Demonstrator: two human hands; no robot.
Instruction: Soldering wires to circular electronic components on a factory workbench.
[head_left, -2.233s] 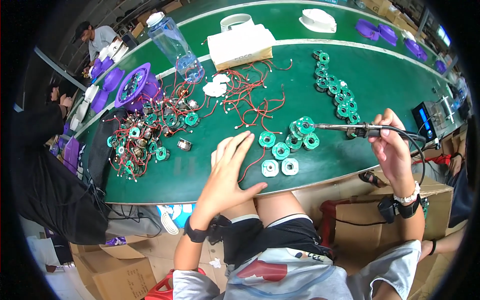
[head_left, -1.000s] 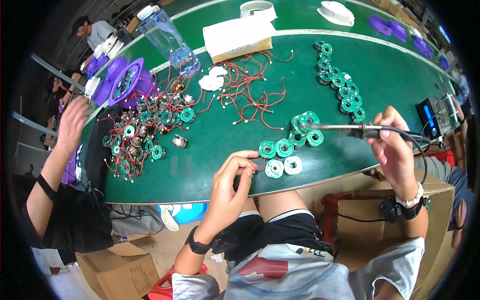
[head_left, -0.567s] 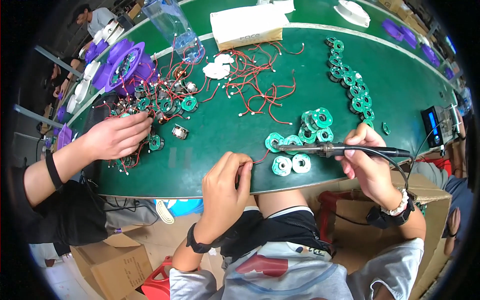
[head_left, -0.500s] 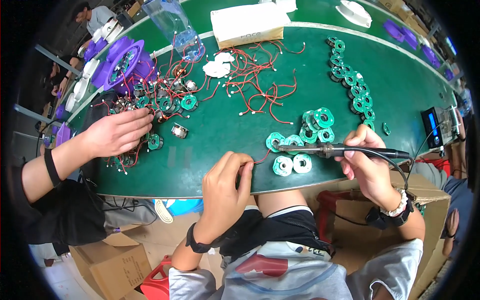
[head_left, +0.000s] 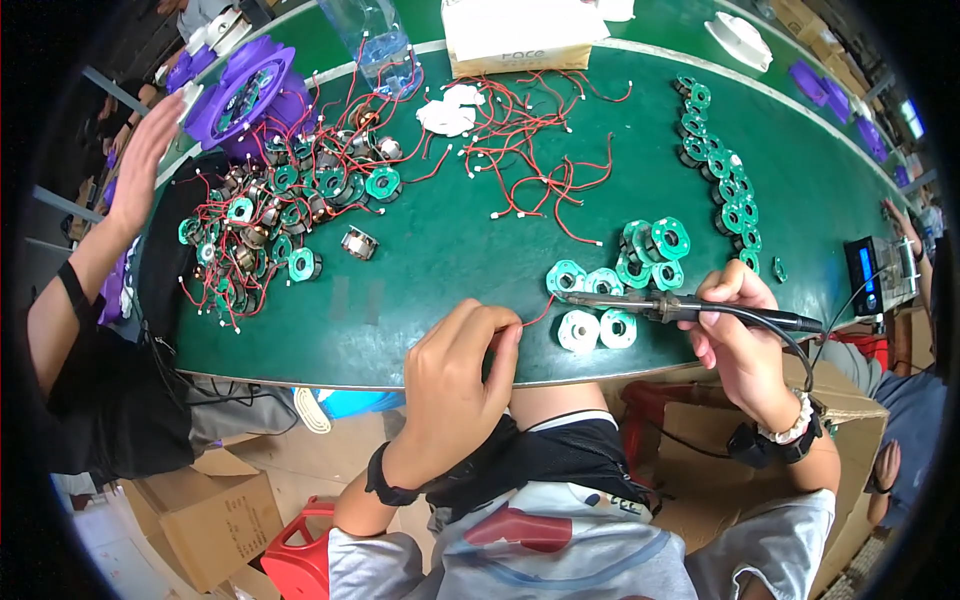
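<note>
My right hand [head_left: 735,325] grips a soldering iron [head_left: 660,304] whose tip points left, at a round green circuit board [head_left: 565,275]. A red wire [head_left: 541,316] runs from that board to my left hand [head_left: 460,370], whose thumb and forefinger pinch its end. The tip and the wire end meet at the board's lower edge; whether they touch I cannot make out. Right beside it sit another green board [head_left: 603,284] and two pale-faced round parts [head_left: 578,331]. A small stack of green boards [head_left: 669,239] stands just behind them.
At left lies a heap of wired motors [head_left: 255,225], near a purple housing [head_left: 245,100]. Loose red wires [head_left: 540,150] spread across the middle. A row of green boards [head_left: 722,180] curves along the right, by a box with a blue display [head_left: 864,275]. A co-worker's hand [head_left: 150,160] is at far left.
The co-worker's hand has lifted off the motor heap and moved away to the upper left. My hands keep the iron and wire at the same board; the whole view has shifted slightly.
</note>
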